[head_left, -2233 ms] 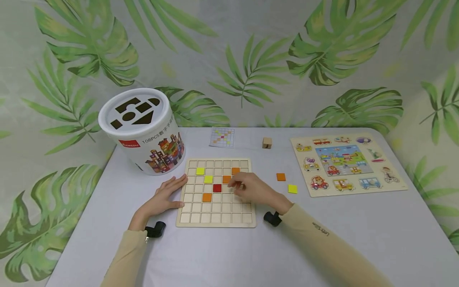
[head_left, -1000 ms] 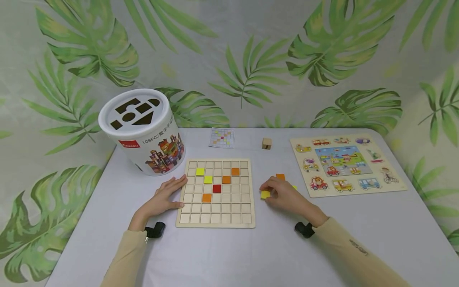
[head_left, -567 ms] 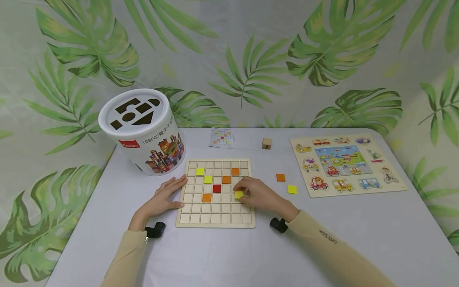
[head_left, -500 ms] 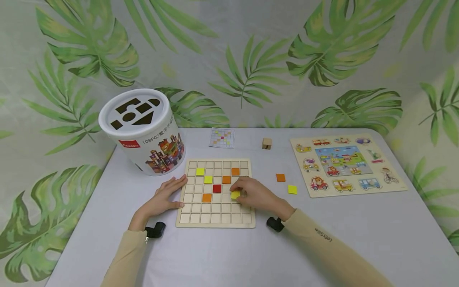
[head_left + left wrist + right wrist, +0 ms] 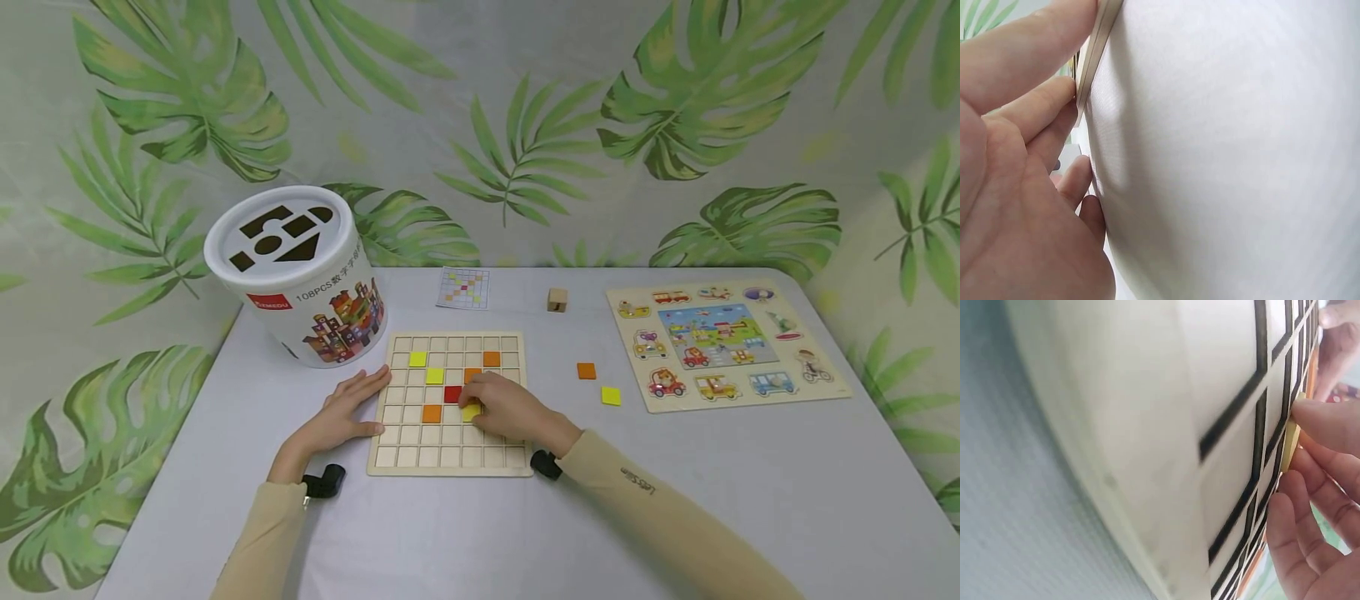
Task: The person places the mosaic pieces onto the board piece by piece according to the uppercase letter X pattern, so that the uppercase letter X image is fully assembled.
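My right hand point(image 5: 513, 408) pinches a yellow square tile point(image 5: 470, 412) between thumb and fingers, low over the wooden grid board point(image 5: 450, 457), just right of and below a red tile point(image 5: 452, 394). In the right wrist view, the yellow tile point(image 5: 1290, 445) stands slightly tilted at the cells. My left hand point(image 5: 341, 417) lies with straight fingers against the board's left edge. The board also bears two yellow tiles at upper left, an orange tile point(image 5: 431, 413) at lower left, another orange tile point(image 5: 491, 359) at upper right, and one partly hidden by my right hand.
Right of the board lie a loose orange tile point(image 5: 587, 371) and a loose yellow tile point(image 5: 611, 396). Behind it are a pattern card point(image 5: 463, 288) and a wooden cube point(image 5: 557, 300). A white bucket point(image 5: 296, 275) stands back left; a picture puzzle point(image 5: 727, 346) lies far right.
My right hand went from the board to the table on the right, took up a yellow tile, and carried it left over the board beside the red tile. My left hand stayed still.
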A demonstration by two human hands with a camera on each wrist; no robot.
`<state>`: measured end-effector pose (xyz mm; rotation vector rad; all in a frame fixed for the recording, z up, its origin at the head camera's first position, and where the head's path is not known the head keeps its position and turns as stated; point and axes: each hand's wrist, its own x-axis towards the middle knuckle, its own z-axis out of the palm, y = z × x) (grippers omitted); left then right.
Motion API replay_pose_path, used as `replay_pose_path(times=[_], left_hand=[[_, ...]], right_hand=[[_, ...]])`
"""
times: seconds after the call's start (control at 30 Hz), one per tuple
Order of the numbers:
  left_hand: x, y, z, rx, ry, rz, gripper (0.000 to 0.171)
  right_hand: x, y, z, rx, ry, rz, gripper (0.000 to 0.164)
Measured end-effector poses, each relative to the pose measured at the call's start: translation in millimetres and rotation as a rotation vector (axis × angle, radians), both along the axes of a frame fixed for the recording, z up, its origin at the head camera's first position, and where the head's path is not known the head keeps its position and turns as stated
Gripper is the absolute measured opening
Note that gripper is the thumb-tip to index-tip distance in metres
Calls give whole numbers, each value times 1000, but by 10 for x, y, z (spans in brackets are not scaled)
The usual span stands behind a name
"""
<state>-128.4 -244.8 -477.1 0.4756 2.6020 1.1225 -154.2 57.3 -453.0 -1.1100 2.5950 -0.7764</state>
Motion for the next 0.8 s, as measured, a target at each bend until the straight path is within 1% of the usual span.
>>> replay_pose_path(times=[0.13,0.23,0.33,0.43,0.5,0.57,0.7,0.8], left_hand=[[4,-9,-2,-2,-2,5,79],[3,-15,-10,-7,-2,5,79],[1,-17,-13,-9,-2,1,79],[2,-15,-9,-8,-3,-2,79],[1,-13,-7,-7,-3,-2,79],[2,-12,-5,-8,-2,-3,79],[0,-14,-7,-7,0,-6,80],[0,-11,-10,-2,0,-7,80]], right_hand=[[3,4,2,4,-14,-9,23],[-1,70,8,-19,-56,-45,24],[-30,226,3,-66,-103,-102,24],[-76,467,8,-132,-148,-165,23],[-114,660,1,-167,-145,-201,23],[-156,859,-9,-185,-119,-239,23],[-231,1234,-54,-185,-29,-298,23],[-266,1441,-71,-166,-8,-336,23]])
